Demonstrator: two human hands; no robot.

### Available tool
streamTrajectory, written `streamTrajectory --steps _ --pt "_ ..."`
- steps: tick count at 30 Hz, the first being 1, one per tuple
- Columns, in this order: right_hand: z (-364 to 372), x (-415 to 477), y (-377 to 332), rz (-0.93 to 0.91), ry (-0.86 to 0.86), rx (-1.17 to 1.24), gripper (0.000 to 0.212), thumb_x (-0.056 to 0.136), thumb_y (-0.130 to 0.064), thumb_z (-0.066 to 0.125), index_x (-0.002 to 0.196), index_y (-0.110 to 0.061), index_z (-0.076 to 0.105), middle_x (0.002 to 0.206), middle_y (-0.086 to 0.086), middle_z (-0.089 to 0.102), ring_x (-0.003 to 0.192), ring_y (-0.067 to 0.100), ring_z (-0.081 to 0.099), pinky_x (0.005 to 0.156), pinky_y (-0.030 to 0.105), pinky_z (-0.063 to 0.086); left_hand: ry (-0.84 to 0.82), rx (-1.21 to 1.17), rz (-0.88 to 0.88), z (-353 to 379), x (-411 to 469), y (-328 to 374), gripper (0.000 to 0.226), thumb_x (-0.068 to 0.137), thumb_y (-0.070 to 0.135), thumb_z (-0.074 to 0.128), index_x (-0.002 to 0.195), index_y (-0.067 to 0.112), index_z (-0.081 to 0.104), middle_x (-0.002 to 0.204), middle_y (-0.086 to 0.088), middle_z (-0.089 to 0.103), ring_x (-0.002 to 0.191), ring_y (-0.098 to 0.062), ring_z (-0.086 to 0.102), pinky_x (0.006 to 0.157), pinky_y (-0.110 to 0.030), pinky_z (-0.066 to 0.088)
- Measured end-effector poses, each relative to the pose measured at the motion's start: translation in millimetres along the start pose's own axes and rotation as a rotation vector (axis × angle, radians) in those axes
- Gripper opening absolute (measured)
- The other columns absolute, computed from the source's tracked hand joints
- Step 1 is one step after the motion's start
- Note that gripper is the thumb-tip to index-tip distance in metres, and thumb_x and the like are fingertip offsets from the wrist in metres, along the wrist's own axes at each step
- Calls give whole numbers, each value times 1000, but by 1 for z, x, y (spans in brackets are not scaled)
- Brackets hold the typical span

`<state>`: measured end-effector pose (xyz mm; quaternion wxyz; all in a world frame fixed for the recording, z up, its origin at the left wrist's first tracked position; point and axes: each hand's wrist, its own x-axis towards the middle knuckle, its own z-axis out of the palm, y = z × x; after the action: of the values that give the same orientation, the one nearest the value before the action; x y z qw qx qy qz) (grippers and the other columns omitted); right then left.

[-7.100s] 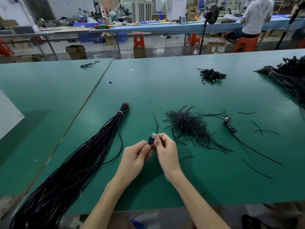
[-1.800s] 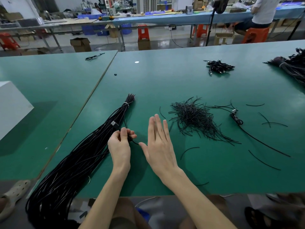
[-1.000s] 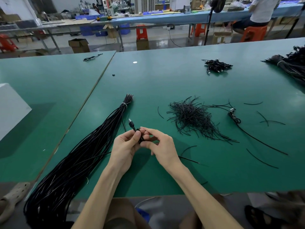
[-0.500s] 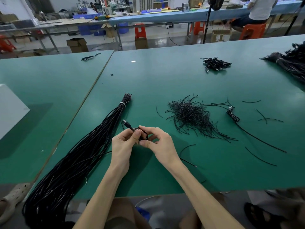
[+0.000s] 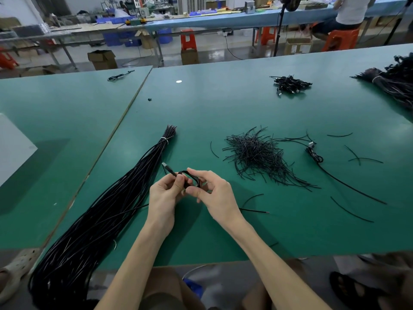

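The person sits at the near edge of the green table (image 5: 223, 108), both hands raised a little above the mat, close together. The left hand (image 5: 165, 194) has thumb and forefinger curled in and pinching a thin black cable (image 5: 191, 174) just behind its plug (image 5: 166, 166). The plug sticks out past the knuckles, pointing up and to the far left, its metal tip bare. The right hand (image 5: 215, 193) meets it from the right. Its fingers curve over the top of a small loop of the same cable and its thumb presses in from the near side, so the loop is caught between the two hands. The loop sits right at the fingertips, between both pinches, not down in either palm. From the hands the cable trails off to the right and lies on the mat, ending in a bare tip near the right wrist.

Just left of the hands a long bundle of black cables (image 5: 107, 209) runs from the near left corner toward the far middle, bound by a white tie (image 5: 164, 139) near its far end. To the right, a bit farther off, lies a loose pile of short black wire ties (image 5: 254, 153), with single ties scattered about. Further right, another cable (image 5: 315, 155) with a plug lies stretched out. On the far side rests a small heap of coiled cables (image 5: 290, 82), well apart from the hands.
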<state>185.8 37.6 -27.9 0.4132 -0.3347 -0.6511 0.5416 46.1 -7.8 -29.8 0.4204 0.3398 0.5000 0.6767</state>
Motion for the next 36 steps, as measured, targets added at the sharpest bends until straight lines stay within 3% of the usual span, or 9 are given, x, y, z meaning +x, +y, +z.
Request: streamTrajectory --steps 3,8,11,13,19,24,30,32,36 --pt "0 -1 -1 14 12 8 45 85 -14 82 127 -24 71 98 10 72 63 12 55 69 26 54 -15 -37 -5 0 -1 2 18 90 23 68 85 7 76 85 -9 74 80 -19 71 70 -29 60" --pt "-2 0 -2 43 0 56 38 85 -11 83 120 -22 73 99 4 74 70 17 56 71 36 57 -15 -44 -19 1 0 3 16 85 27 73 85 13 80 89 -8 75 84 -19 65 78 -32 51" --pt "-3 -1 -2 41 7 61 36 84 -14 83 118 -24 74 92 -7 73 69 15 54 69 34 55 -11 1 8 1 1 3 16 82 30 74 85 16 81 86 -4 73 72 -16 54 69 -29 44" --pt "-4 -1 -2 40 13 49 36 84 -14 83 118 -24 74 85 -13 71 68 12 54 70 33 55 -13 25 26 -1 1 2 20 80 32 76 87 14 80 84 -7 70 68 -17 51 64 -27 47" --pt "-4 -1 1 16 34 -15 35 86 -13 82 118 -24 75 91 2 73 74 14 57 75 32 55 1 83 52 -7 3 3 44 74 27 83 102 -2 67 71 -11 62 60 -20 64 64 -29 58" --pt "-1 1 4 -47 19 -119 37 84 -4 80 117 -21 76 93 -4 67 80 4 56 81 21 49 -198 300 -21 -29 11 21 33 72 24 85 105 20 80 78 -23 72 77 -34 76 75 -27 60" --pt "-3 3 0 -112 11 -263 39 88 -10 78 126 -19 74 81 -8 49 71 3 46 72 14 40 -193 183 -60 -27 12 13 32 75 27 84 102 10 81 89 -25 75 78 -31 74 77 -33 62" --pt "-7 5 -6 -183 15 -380 41 93 -14 73 134 -19 69 83 -7 46 74 5 47 74 16 41 -170 154 -44 -22 13 12 30 79 28 83 102 10 81 90 -24 76 77 -29 74 77 -33 61" --pt "-26 7 -14 -281 -35 -681 49 103 -23 59 151 -16 49 98 1 48 82 23 56 81 41 52 -118 126 4 3 18 9 24 82 22 82 100 6 80 91 -24 76 75 -28 74 75 -30 61"
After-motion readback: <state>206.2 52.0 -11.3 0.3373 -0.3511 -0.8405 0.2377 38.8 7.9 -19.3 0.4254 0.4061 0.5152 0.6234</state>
